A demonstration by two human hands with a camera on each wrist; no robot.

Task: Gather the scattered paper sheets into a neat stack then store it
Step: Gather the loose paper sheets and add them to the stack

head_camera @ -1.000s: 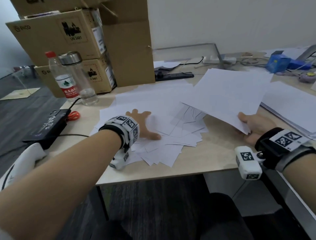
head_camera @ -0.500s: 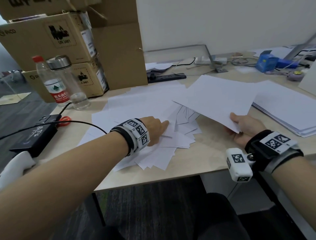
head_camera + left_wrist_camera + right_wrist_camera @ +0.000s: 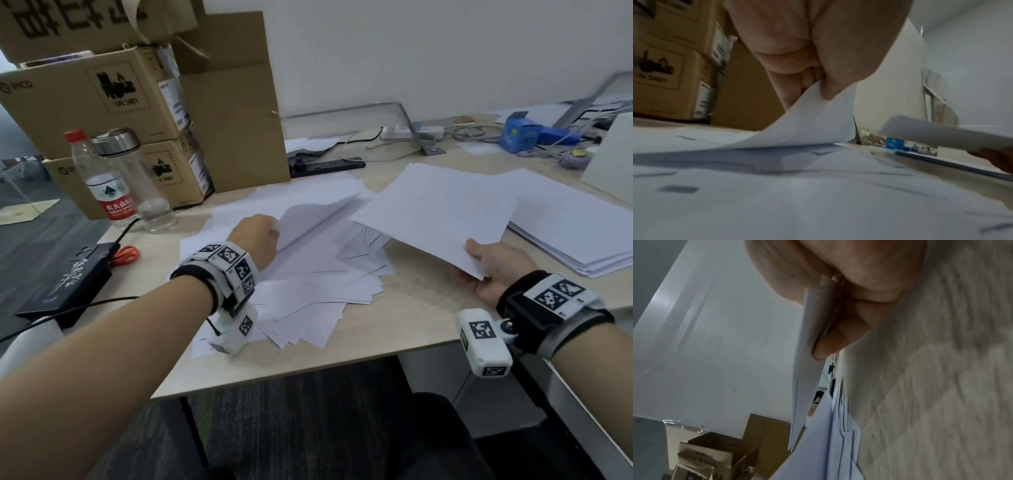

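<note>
left hand (image 3: 255, 240) pinching sheet (image 3: 315, 219) corner upward

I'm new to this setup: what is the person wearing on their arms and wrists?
Bare forearms, no sleeves. Each wrist carries a black band topped with white blocks printed with black square-pattern markers. A small white camera box, also marked, hangs below each wrist.

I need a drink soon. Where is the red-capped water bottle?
In the head view the water bottle stands at the desk's far left, beside a glass bottle and in front of the cardboard boxes.
</note>
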